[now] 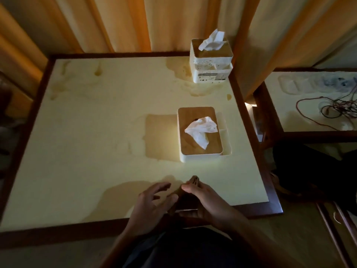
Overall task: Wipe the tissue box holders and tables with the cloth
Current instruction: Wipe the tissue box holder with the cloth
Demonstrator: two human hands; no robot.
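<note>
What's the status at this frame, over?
Right hand holds cloth; left hand open beside it. Both tissue boxes untouched, table stained. Nothing blocking.

This looks like a small eating place or a room in a home. Long orange and cream curtains (125, 24) hang behind a pale yellow table with a dark wooden edge (92, 132), and a second table like it (309, 130) stands beside.

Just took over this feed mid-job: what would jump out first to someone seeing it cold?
Two tissue box holders: a flat tissue box holder right of the table's middle, a tall tissue box holder at its far right corner amid brown stains. At the near edge, the right hand grips a dark cloth, the left hand open beside it.
</note>
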